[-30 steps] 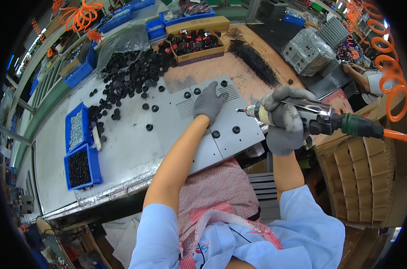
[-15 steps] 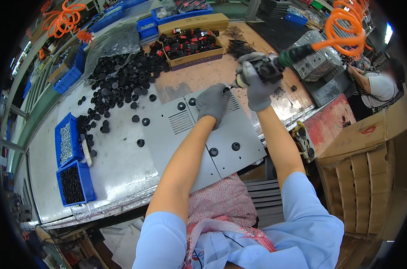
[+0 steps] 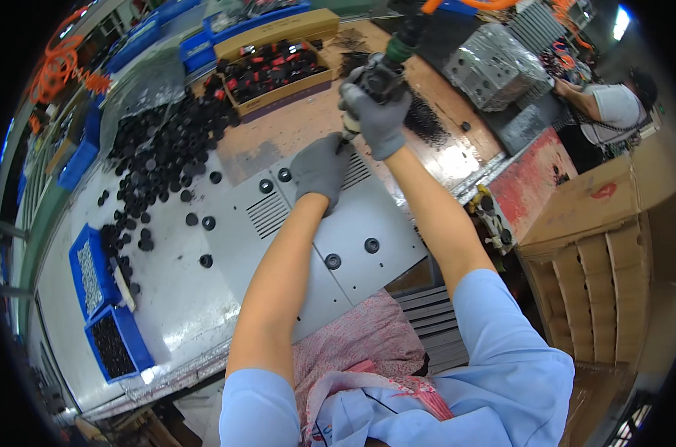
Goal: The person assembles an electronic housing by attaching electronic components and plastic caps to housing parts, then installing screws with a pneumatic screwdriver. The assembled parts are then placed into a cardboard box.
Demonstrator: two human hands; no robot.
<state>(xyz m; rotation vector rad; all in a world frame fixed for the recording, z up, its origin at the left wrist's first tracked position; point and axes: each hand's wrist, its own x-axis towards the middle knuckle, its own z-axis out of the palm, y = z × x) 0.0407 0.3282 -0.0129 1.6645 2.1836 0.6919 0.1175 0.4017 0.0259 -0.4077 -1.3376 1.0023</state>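
My right hand (image 3: 379, 123), in a grey glove, is wrapped round a dark air screwdriver (image 3: 381, 78) with a green fitting on top. The tool's tip points down at the far edge of two grey metal panels (image 3: 364, 216) lying side by side. My left hand (image 3: 317, 173), also gloved, rests on the panels with its fingertips closed at a black rubber foot by the tip, mostly hidden. Other black rubber feet (image 3: 371, 245) sit on the panels, two near my body and two to the left of my left hand. Vent slots (image 3: 267, 216) are cut in the panels.
A heap of black rubber feet (image 3: 155, 149) spreads at the left. Two blue bins (image 3: 133, 339) hold silvery and black small parts. A carton (image 3: 286, 97) of black-and-red parts stands behind. At right are a wrapped metal stack (image 3: 494, 67), a divided cardboard box (image 3: 584, 238) and another person (image 3: 613, 104).
The view has shifted, so the bench appears further left. The screwdriver's tip has come down close beside my left fingertips. Both hands keep their hold.
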